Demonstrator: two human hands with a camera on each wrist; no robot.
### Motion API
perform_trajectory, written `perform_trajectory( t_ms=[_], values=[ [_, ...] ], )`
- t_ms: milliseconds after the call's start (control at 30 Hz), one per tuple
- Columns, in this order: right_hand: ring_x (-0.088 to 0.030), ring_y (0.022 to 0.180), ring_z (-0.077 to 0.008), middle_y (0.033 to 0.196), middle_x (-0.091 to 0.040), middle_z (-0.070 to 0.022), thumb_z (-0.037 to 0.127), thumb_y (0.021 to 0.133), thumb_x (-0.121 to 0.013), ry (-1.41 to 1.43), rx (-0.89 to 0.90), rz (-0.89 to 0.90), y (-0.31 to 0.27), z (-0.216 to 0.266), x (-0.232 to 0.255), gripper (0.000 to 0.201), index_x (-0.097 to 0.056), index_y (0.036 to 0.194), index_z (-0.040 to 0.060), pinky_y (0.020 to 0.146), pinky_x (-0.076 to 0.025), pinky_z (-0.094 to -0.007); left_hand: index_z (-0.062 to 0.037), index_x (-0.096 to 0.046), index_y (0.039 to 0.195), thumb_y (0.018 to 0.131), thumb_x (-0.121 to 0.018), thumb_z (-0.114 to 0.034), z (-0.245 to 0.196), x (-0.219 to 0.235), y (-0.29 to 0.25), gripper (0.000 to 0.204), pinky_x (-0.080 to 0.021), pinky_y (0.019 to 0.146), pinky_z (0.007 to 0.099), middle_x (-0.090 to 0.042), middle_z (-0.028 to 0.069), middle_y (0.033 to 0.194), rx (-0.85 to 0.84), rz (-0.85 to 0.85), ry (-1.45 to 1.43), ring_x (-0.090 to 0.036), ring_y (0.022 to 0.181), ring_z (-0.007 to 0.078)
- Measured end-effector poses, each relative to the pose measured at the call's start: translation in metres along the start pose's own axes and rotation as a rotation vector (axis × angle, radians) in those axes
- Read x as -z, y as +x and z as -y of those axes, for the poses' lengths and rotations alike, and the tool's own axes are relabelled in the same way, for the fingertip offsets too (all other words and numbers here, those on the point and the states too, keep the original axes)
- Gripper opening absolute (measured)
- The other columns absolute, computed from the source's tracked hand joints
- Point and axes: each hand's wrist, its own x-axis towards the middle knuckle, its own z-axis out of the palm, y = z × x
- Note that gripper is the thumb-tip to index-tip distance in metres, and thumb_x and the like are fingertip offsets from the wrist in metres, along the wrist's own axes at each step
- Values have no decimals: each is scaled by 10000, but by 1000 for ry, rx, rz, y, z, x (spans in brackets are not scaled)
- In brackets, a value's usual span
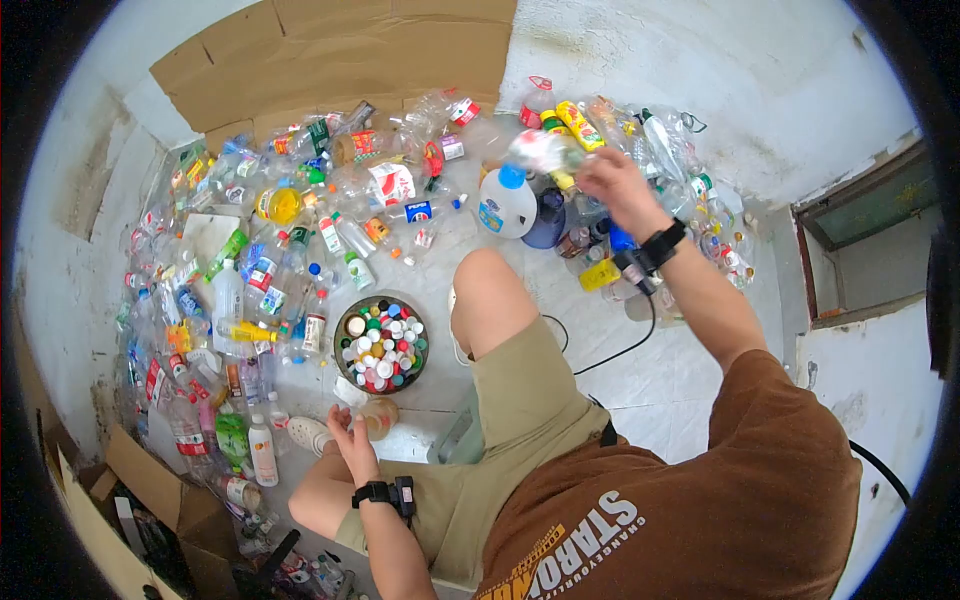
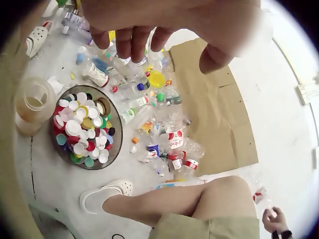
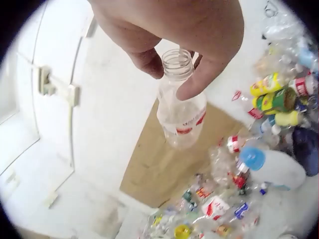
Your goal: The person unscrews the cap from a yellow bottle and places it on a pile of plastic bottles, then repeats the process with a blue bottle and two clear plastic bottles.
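Note:
My right hand [image 1: 622,195] pinches an uncapped clear plastic bottle [image 3: 182,117] by its neck. Red print marks the bottle's side, and in the head view the bottle is blurred over the pile. With fingers spread and loosely bent, my left hand [image 1: 357,452] hangs near my knee, holding nothing. Close to it on the floor stands a translucent tub [image 2: 35,107] with brownish contents. A round bowl [image 2: 120,130] beside the tub is filled with loose bottle caps [image 2: 82,124] in white, red, green and blue.
Plastic bottles [image 1: 262,285] lie heaped along the walls on the left and at the back. A large white jug [image 1: 508,208] with a blue cap stands ahead of my knee. Flattened cardboard [image 1: 350,50] leans on the back wall. A cable [image 1: 620,350] hangs from the right wrist.

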Motion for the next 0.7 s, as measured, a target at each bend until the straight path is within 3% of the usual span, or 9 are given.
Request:
perform_trajectory(
  t_ms=[33, 67, 133, 233, 433, 467, 600, 700],
  values=[
    [-628, 915, -232, 1011, -597, -109, 101, 889, -587, 41, -4, -100, 8, 5, 24, 289, -486, 1143, 8, 845, -527, -339, -26, -357, 1353, 896, -560, -173, 1, 0, 0, 521, -360, 988, 372, -460, 150, 1256, 25, 18, 7, -442, 1155, 242],
    [-625, 934, -274, 1060, -566, -164, 64, 851, -612, 134, 44, -160, 23, 1, 57, 403, -415, 1184, -51, 835, -542, -361, -22, -390, 1322, 902, -562, -168, 2, 0, 0, 477, -389, 955, 346, -480, 135, 1202, 17, 30, 31, -463, 1102, 220],
    [-626, 889, -250, 1036, -560, -150, 41, 830, -640, 148, 103, -359, 44, -3, 105, 389, -427, 1144, -46, 807, -546, -335, -22, -401, 1310, 907, -556, -158, 5, -1, -2, 453, -394, 945, 333, -492, 128, 1184, 64, 50, 17, -478, 1072, 210],
    [-630, 840, -236, 1003, -563, -146, 22, 816, -644, 95, 126, -504, 78, -8, 165, 343, -441, 1088, -36, 773, -551, -318, -15, -417, 1291, 911, -548, -120, 1, -3, -3, 416, -403, 923, 311, -524, 110, 1127, 100, 78, 51, -505, 1014, 187],
    [-635, 740, -223, 911, -579, -139, 24, 766, -666, 7, 202, -668, 158, -30, 221, 350, -444, 1030, -36, 675, -560, -306, -1, -425, 1280, 894, -527, -41, 0, -1, -6, 402, -401, 918, 303, -534, 94, 1082, 92, 64, 70, -509, 983, 171],
    [-629, 840, -235, 971, -561, -135, 5, 786, -666, -17, 152, -697, 171, -35, 226, 361, -449, 1073, -26, 749, -578, -312, -2, -430, 1268, 890, -523, -31, 0, -1, -7, 390, -402, 912, 302, -531, 90, 1069, 96, 53, 42, -507, 972, 170],
    [-635, 695, -210, 859, -606, -143, 27, 719, -684, -48, 206, -760, 218, -59, 230, 399, -474, 1053, -30, 609, -535, -299, 2, -453, 1202, 868, -516, -5, -2, 1, -10, 340, -403, 890, 293, -522, 72, 1007, 58, 28, 23, -500, 928, 159],
    [-637, 767, -226, 937, -593, -149, -3, 738, -685, -255, 122, -784, 250, -77, 242, 424, -458, 1095, -21, 669, -551, -301, 3, -455, 1216, 864, -531, -27, -11, -4, -13, 362, -411, 852, 280, -534, 71, 997, 76, 61, 138, -503, 901, 148]
  ],
)
